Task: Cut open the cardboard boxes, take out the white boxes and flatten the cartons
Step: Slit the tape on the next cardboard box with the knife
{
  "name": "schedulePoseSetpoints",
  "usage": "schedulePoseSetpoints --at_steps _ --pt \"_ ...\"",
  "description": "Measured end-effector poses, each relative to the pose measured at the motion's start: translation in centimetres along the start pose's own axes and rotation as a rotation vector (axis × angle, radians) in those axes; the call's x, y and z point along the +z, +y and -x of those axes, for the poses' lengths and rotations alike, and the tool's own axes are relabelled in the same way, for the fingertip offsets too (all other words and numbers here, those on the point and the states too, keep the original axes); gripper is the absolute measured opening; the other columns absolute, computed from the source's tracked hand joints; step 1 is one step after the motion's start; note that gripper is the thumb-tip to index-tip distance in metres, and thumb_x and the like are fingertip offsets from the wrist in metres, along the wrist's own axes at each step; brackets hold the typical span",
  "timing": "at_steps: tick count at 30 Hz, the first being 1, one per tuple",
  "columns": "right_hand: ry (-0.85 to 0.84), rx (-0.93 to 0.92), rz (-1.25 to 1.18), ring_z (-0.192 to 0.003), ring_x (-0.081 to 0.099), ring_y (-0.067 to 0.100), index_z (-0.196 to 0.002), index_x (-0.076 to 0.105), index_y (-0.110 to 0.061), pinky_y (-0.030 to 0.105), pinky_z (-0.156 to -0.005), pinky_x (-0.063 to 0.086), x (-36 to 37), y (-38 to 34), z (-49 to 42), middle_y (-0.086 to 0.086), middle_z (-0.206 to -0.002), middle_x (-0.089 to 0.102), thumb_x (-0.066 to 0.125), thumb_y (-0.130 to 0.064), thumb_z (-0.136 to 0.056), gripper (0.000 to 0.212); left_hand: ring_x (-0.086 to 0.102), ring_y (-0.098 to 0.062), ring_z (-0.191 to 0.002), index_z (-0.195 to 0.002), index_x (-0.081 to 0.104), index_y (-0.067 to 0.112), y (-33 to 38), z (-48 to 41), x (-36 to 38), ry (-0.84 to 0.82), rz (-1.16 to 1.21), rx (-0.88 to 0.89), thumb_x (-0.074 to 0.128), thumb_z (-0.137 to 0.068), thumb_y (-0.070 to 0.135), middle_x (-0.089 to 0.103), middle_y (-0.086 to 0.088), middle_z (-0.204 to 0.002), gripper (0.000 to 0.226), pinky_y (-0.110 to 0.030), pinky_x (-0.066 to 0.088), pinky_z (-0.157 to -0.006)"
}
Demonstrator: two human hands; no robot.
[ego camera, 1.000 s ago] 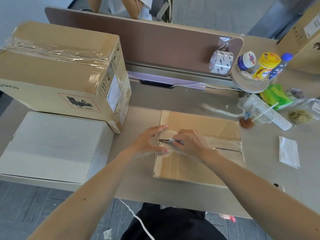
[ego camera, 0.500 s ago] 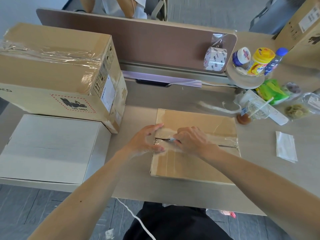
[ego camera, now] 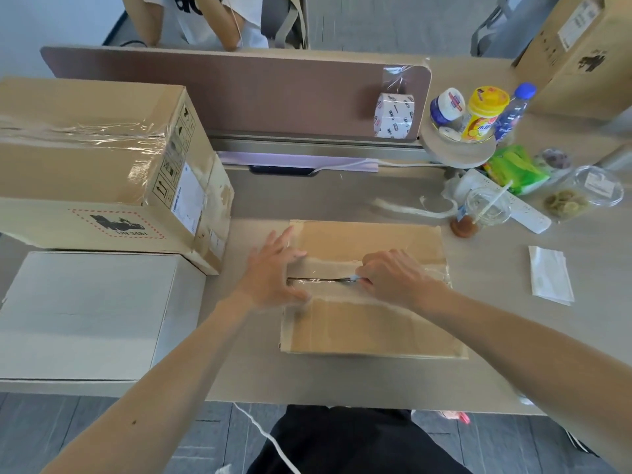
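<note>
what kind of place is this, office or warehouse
Probably an office doubling as an unpacking spot: a desk with a partition screen, a power strip and a snack jar, plus a taped shipping carton.

Matt brown cardboard carton [ego camera: 369, 331], glossy clear tape [ego camera: 328, 266] along its seam, smooth matt desk [ego camera: 513, 336], matt white box [ego camera: 85, 316]

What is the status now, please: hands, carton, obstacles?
Left hand open, flat on carton. Right hand grips cutter in taped seam. Seam partly slit. Nothing blocks the cut.
</note>
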State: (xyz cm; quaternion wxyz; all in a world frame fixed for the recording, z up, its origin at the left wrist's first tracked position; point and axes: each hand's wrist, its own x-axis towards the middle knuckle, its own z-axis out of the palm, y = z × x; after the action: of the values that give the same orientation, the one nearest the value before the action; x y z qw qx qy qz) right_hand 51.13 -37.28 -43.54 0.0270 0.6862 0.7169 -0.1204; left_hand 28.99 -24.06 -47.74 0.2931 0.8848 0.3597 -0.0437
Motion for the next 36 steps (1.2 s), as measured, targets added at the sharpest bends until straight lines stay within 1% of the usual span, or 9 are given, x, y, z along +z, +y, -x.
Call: schedulePoseSetpoints --at_steps 3,5,8,13,16,21,26,29,36 --pt "-0.040 -0.004 -0.007 -0.082 0.064 0.031 -0.108 0.074 -0.015 0.031 -0.067 0.040 -0.2 0.7 0.6 0.003 -0.091 0.063 0.042 -0.022 -0.099 0.034 -0.008 -0.016 -0.155 -0.136 0.051 0.034 1.9 -0.8 0.1 -0.044 -0.110 0.031 0.081 -0.073 0.048 0.004 0.013 -0.167 0.072 -0.050 -0.010 -0.122" --pt "-0.043 -0.004 -0.009 -0.081 0.065 0.029 -0.106 0.074 -0.014 0.033 -0.069 0.047 -0.3 1.1 1.0 0.002 -0.088 0.062 0.042 -0.021 -0.099 0.033 -0.006 -0.015 -0.155 -0.137 0.049 0.036 3.1 -1.6 0.3 -0.078 -0.127 0.046 0.079 -0.075 0.053 0.010 0.012 -0.167 0.071 -0.048 -0.013 -0.120" --pt "-0.061 0.002 0.016 -0.081 0.064 0.029 -0.095 0.071 -0.010 0.035 -0.070 0.049 -0.3 1.8 1.6 -0.002 -0.081 0.051 0.042 -0.021 -0.100 0.032 -0.006 -0.018 -0.155 -0.148 0.039 0.039 4.9 -2.4 0.9 -0.123 -0.164 0.059 0.072 -0.069 0.073 0.007 0.012 -0.167 0.092 -0.050 -0.010 -0.122" --pt "-0.060 0.044 0.035 -0.087 0.064 0.031 -0.096 0.070 -0.009 0.031 -0.069 0.043 -0.2 3.4 2.8 0.005 -0.097 0.064 0.042 -0.022 -0.099 0.031 -0.012 -0.030 -0.154 -0.155 0.023 0.043 7.3 -3.1 1.4 -0.206 -0.224 0.027 0.072 -0.065 0.078 -0.004 0.014 -0.168 0.109 -0.060 -0.007 -0.120" --pt "-0.043 0.043 0.045 -0.086 0.065 0.032 -0.097 0.071 -0.011 0.032 -0.068 0.042 -0.1 4.7 3.7 0.005 -0.097 0.066 0.042 -0.021 -0.099 0.031 -0.013 -0.036 -0.152 -0.155 0.018 0.046 8.9 -3.8 1.3 -0.250 -0.267 -0.010 0.072 -0.064 0.077 -0.008 0.019 -0.166 0.111 -0.068 -0.003 -0.116" --pt "-0.052 0.051 0.075 -0.093 0.065 0.032 -0.099 0.071 -0.012 0.033 -0.072 0.039 0.1 6.1 4.6 0.004 -0.102 0.067 0.045 -0.024 -0.098 0.028 -0.015 -0.036 -0.152 -0.155 0.015 0.047 10.5 -4.6 2.0 -0.259 -0.289 -0.015 0.069 -0.063 0.080 -0.010 0.023 -0.165 0.112 -0.075 0.003 -0.112" --pt "-0.074 0.079 0.112 -0.099 0.065 0.032 -0.106 0.070 -0.014 0.031 -0.070 0.035 0.1 7.3 5.6 0.004 -0.110 0.067 0.044 -0.025 -0.099 0.029 -0.013 -0.034 -0.153 -0.155 0.020 0.043 11.8 -4.7 2.3 -0.228 -0.277 -0.004 0.071 -0.064 0.078 -0.003 0.020 -0.166 0.110 -0.070 0.013 -0.113" --pt "-0.082 0.081 0.118 -0.101 0.065 0.032 -0.111 0.069 -0.015 0.032 -0.072 0.038 -0.1 7.8 6.1 0.004 -0.113 0.066 0.043 -0.025 -0.099 0.031 -0.012 -0.033 -0.153 -0.154 0.024 0.041 12.5 -4.7 2.4 -0.207 -0.269 -0.007 0.074 -0.065 0.075 0.000 0.019 -0.166 0.107 -0.065 0.015 -0.114" --pt "-0.095 0.123 0.087 -0.090 0.065 0.034 -0.098 0.069 -0.017 0.032 -0.067 0.037 0.3 10.5 7.7 0.003 -0.097 0.065 0.043 -0.021 -0.095 0.027 -0.011 -0.025 -0.154 -0.152 0.018 0.049 13.1 -5.4 2.6 -0.227 -0.307 -0.027 0.072 -0.058 0.078 -0.006 0.024 -0.164 0.112 -0.072 0.016 -0.113"
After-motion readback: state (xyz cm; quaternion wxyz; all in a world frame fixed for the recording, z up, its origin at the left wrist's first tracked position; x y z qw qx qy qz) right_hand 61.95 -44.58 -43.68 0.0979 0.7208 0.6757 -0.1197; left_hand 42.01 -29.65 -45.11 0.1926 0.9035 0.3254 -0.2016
